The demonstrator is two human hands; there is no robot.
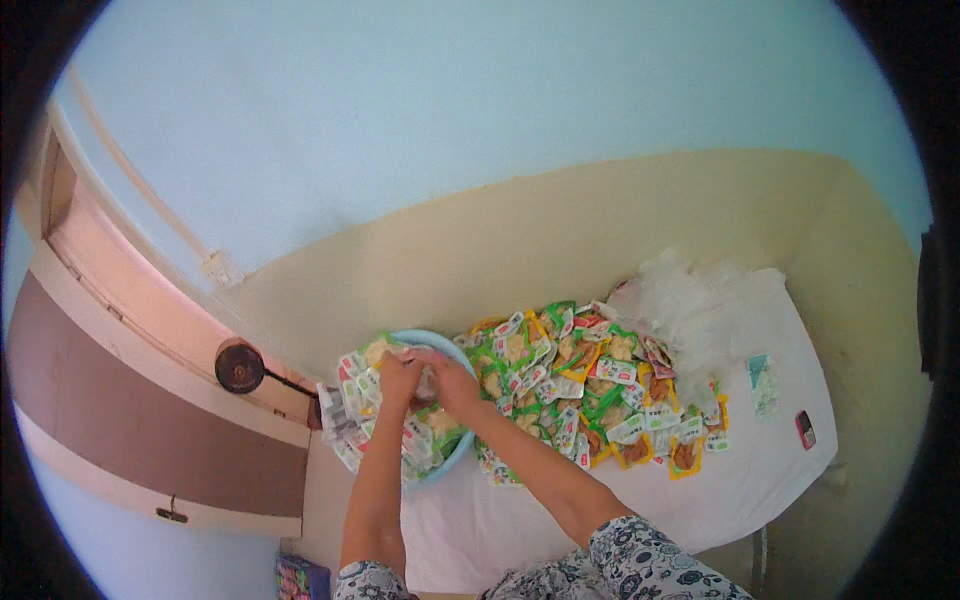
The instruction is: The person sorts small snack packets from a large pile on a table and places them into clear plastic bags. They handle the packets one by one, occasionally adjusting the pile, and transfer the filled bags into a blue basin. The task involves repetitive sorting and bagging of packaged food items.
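My left hand [399, 381] and my right hand [455, 386] come together above a light blue plastic basin [457, 442], fingertips almost meeting. Something pale and translucent, perhaps plastic film, shows between them; blur hides whether either hand grips it. Small sealed food packets [421, 439] fill the basin below, several with green edging, and some lie over its left rim. To the right of my right hand spreads a large heap of similar packets [555, 375], edged in green or yellow and bearing printed writing.
A white cloth [487, 532] covers the table. Clear plastic bags [697, 300] are piled at its back right, near a greenish paper slip [761, 382] and a red-and-black mobile phone [805, 430]. A wall [420, 255] stands behind; a door [172, 412] is at left.
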